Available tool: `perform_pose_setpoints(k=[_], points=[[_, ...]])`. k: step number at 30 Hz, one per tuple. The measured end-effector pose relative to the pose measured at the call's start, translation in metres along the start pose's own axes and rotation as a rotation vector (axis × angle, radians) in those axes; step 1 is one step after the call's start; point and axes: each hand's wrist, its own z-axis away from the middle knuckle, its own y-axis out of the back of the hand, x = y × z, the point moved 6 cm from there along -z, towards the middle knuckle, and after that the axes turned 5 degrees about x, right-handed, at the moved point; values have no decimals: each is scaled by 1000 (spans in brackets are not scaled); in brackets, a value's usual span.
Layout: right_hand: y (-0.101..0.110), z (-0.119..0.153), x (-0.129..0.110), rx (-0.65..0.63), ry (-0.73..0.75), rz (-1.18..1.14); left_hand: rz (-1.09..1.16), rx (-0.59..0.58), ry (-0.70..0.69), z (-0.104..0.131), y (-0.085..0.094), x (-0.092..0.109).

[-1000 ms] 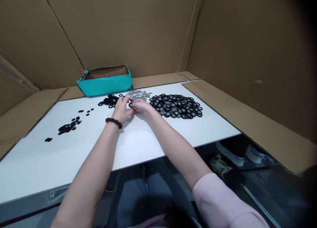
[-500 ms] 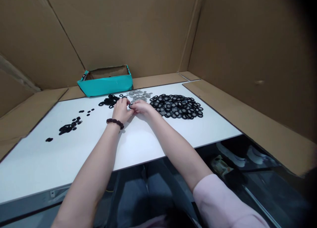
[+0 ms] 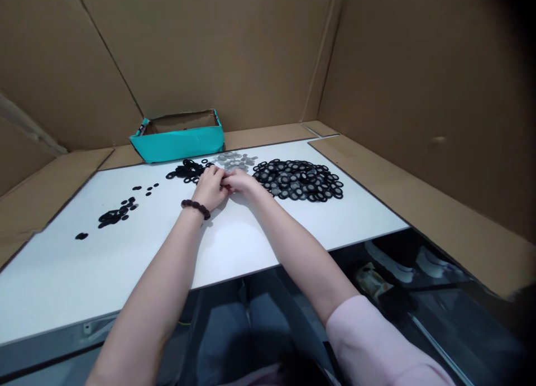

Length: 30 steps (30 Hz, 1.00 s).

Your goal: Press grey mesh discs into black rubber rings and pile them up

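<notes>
Above the middle of the white table [image 3: 238, 235], my left hand [image 3: 210, 189] and my right hand [image 3: 242, 181] meet with their fingertips pinched together. Between them is a small black ring, almost wholly covered by the fingers; whether a grey disc sits in it I cannot tell. Loose black rings [image 3: 187, 169] lie just beyond my left hand. Behind my right hand spread small grey discs [image 3: 235, 161]. A wide heap of black rings with grey centres [image 3: 298, 179] lies to the right of my right hand.
Small black discs [image 3: 112, 217] lie scattered on the table's left part. A turquoise open box [image 3: 180, 144] stands at the back. Tall cardboard walls [image 3: 226, 51] enclose the back and sides. The table's front edge runs beneath my forearms.
My left hand has shifted slightly right, and its fingers have closed in against my right hand. The black ring that showed between the fingertips is now mostly covered. The piles look the same.
</notes>
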Motion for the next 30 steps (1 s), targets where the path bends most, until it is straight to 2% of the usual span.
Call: perform_pose_setpoints(k=[2, 4, 5, 8, 10, 12, 14, 17, 21, 24, 27, 30], points=[[5, 2, -4, 48, 20, 92, -11, 36, -39, -1, 5, -1], [18, 3, -12, 191, 111, 236, -55, 140, 19, -3, 16, -14], [26, 5, -19, 288, 185, 324, -93, 206, 97, -2, 23, -25], [48, 17, -37, 580, 371, 518, -210, 368, 453, 7, 39, -69], [59, 26, -43, 709, 413, 580, -265, 376, 692, 17, 40, -96], [68, 32, -47, 779, 419, 633, -300, 347, 849, 24, 37, -115], [79, 34, -49, 818, 392, 680, -338, 319, 883, 25, 35, -127], [104, 33, -48, 840, 267, 723, -348, 233, 884, 21, 33, -139], [140, 38, -45, 797, 106, 766, -393, 254, 901, 19, 39, -147], [157, 56, -47, 797, 123, 812, -395, 272, 886, 18, 40, -146], [162, 73, -44, 724, 139, 812, -400, 239, 860, 16, 38, -142], [168, 82, -41, 737, 159, 818, -405, 201, 841, 14, 37, -139]])
